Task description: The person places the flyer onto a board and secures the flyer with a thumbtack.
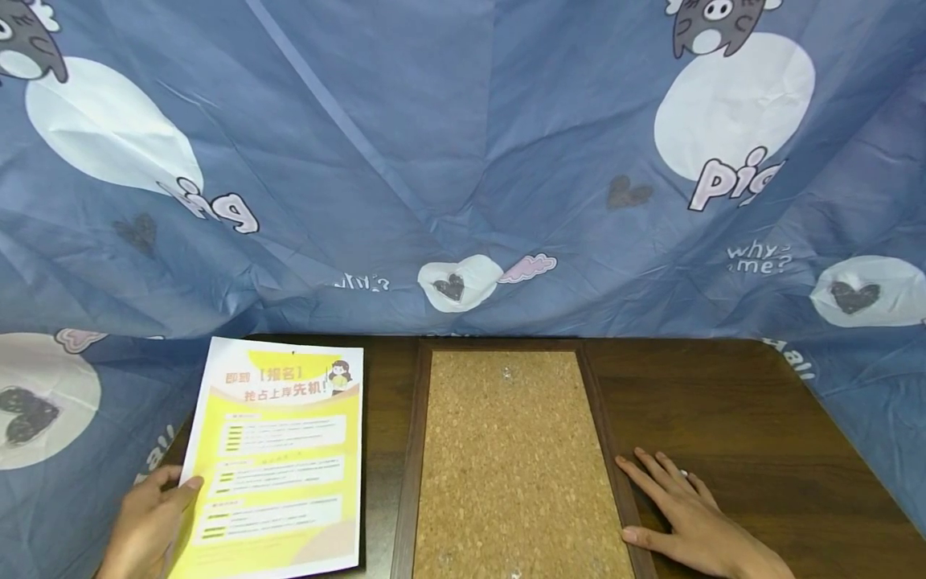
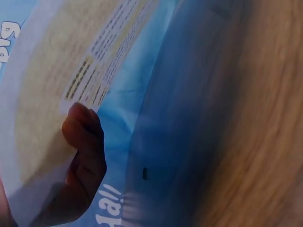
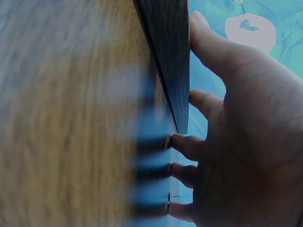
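Note:
In the head view my left hand (image 1: 147, 519) pinches the left edge of a yellow and white printed poster (image 1: 278, 450), thumb on its front. The left wrist view shows the fingers (image 2: 85, 137) curled behind the sheet, whose print shows through. A cork board (image 1: 514, 458) in a dark wooden frame lies on the table at the centre. My right hand (image 1: 690, 515) touches the right side of that frame with thumb and index fingertip. Its other fingers are spread over the tabletop, and a ring shows on one. From the right wrist view, the fingertips (image 3: 187, 147) meet the wood surface.
A dark brown wooden table (image 1: 731, 410) extends to both sides of the board. Behind it hangs a blue cloth (image 1: 463, 161) with pigs, hearts and lettering, which also hangs at both sides. Small clear or shiny spots (image 1: 507, 373) mark the cork near its top and bottom.

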### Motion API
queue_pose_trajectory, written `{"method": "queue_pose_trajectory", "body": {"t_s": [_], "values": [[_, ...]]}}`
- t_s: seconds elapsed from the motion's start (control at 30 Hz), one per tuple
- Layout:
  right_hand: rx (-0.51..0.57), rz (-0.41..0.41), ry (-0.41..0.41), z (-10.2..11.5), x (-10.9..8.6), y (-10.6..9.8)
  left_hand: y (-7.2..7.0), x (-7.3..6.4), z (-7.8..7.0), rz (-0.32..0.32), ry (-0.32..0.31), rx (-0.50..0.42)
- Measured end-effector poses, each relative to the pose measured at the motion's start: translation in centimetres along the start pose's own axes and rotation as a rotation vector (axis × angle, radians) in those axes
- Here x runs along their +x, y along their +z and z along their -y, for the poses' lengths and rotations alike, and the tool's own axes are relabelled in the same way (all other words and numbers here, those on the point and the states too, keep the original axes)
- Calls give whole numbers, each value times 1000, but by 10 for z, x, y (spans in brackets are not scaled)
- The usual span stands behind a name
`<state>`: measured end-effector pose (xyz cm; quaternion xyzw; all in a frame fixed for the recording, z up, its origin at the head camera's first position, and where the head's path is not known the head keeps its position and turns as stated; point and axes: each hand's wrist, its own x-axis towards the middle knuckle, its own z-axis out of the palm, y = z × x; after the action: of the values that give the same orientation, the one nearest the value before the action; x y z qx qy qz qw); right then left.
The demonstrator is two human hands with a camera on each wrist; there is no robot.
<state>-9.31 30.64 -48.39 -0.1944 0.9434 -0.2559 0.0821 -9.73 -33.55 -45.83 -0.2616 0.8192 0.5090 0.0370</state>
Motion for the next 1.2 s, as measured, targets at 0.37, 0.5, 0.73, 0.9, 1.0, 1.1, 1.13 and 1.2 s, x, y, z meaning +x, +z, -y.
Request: {"method": "queue_pose_trajectory", "body": {"t_s": [0.37, 0.5, 0.73, 0.9, 1.0, 1.1, 1.13, 1.2], "values": [[8, 2, 0, -1, 0, 0, 7, -12, -5, 203, -8, -180], [12, 2, 0, -1, 1, 0, 11, -15, -6, 219, -10, -204], [63, 10, 1, -2, 1, 0, 16, -18, -9, 278, 2, -261], [81, 11, 2, -3, 1, 0, 18, -20, -12, 321, -13, -303], [83, 13, 2, -3, 2, 1, 19, -21, -15, 339, -19, -308], [83, 13, 1, -3, 2, 1, 20, -23, -17, 343, -28, -316], [82, 13, 1, -3, 2, 1, 21, -24, -18, 342, -29, -316], [87, 16, 2, -3, 2, 1, 21, -25, -18, 333, -35, -316]]}}
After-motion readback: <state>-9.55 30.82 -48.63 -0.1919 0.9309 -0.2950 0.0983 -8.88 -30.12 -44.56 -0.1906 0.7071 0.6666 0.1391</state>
